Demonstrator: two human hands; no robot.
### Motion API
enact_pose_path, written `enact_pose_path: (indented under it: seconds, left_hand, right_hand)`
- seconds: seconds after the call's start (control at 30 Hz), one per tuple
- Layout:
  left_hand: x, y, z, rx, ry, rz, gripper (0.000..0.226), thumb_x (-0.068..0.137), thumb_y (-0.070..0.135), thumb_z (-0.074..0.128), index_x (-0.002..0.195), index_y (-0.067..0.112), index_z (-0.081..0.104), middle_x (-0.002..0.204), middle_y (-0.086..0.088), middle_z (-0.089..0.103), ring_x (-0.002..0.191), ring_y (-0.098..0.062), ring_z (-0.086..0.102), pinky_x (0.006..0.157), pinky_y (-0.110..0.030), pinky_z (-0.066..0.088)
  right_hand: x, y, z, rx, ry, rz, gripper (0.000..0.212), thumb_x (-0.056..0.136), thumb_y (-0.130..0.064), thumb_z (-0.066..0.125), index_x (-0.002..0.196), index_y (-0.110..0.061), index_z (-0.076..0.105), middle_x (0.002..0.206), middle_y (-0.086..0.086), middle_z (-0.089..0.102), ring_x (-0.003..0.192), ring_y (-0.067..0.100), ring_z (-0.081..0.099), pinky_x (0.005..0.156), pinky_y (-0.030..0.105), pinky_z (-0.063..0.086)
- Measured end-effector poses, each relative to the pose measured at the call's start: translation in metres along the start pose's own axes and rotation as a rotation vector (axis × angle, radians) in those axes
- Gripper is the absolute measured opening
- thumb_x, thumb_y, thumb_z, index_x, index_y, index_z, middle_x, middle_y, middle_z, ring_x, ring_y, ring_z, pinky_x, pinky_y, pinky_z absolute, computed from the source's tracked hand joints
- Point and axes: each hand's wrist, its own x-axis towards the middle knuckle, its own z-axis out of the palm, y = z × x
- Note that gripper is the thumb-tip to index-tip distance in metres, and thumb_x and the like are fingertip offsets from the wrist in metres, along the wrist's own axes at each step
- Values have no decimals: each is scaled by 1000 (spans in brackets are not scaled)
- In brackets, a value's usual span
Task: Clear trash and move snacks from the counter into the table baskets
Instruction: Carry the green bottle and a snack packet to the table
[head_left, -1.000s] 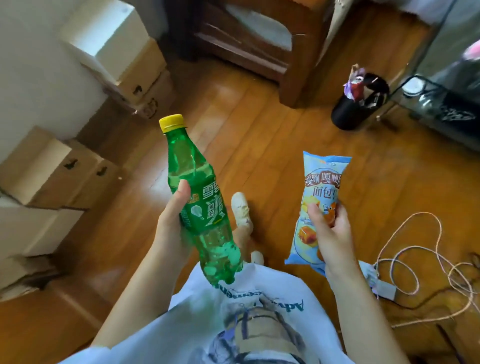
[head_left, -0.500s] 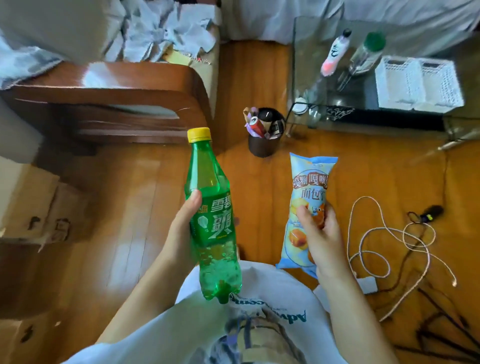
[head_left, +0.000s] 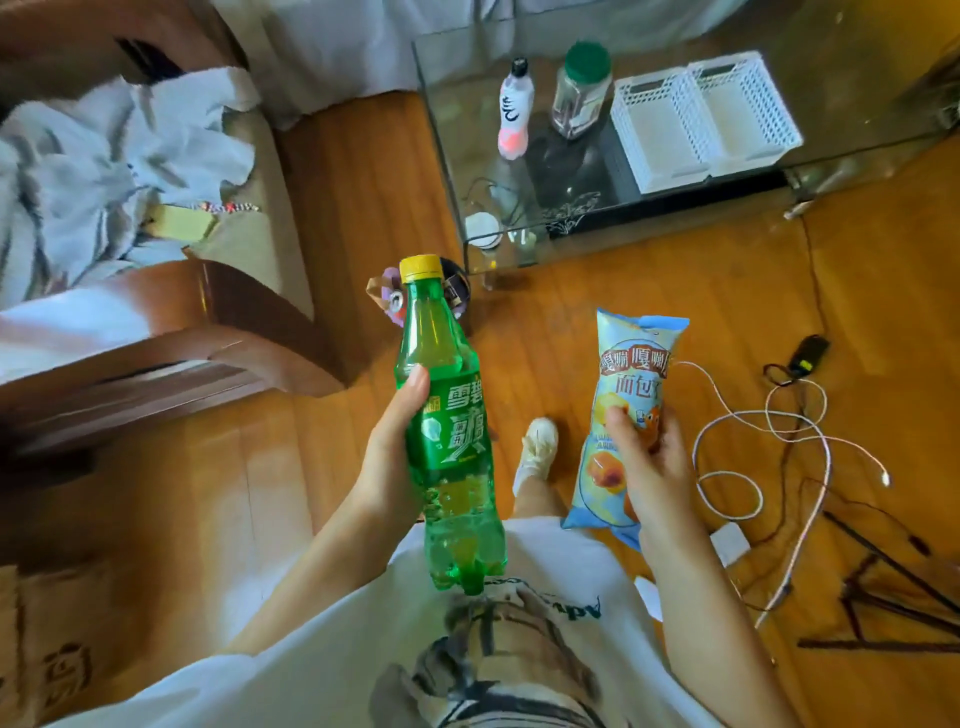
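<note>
Both forearms reach forward from the body, raised over the wooden floor (head_left: 597, 291). The left hand (head_left: 387, 462) is wrapped around the label of a green soda bottle (head_left: 449, 431), thumb on the front, holding it upright with its yellow cap up. The right hand (head_left: 649, 457) is closed on the lower half of a light blue snack packet (head_left: 631, 395), thumb across its front, the packet standing upright. Ahead is the glass worktop (head_left: 467, 156); two white baskets (head_left: 701, 117) sit side by side near its right edge, with a pink bottle (head_left: 513, 111) and a green-lidded jar (head_left: 581, 88) to their left.
</note>
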Motion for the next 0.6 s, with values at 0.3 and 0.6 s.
enact_pose_path:
  seconds: [0.3, 0.6]
  left_hand:
    - [136, 72, 88, -71, 50, 50, 39, 76, 52, 51, 87, 24, 75, 77, -4, 72, 66, -23, 70, 58, -35, 57]
    - [246, 125, 113, -170, 106, 86, 40, 79, 47, 46, 84, 20, 74, 74, -6, 69, 64, -22, 67, 58, -31, 56]
  right_hand:
    - [162, -90, -24, -26, -58, -10, 27, 80, -29, 65, 105, -32, 54, 99, -7, 67, 83, 4, 68, 66, 20, 57]
    - [283, -137, -16, -73, -72, 57, 19, 82, -30, 64, 98, -34, 56, 92, -10, 67, 73, -3, 68, 54, 13, 52]
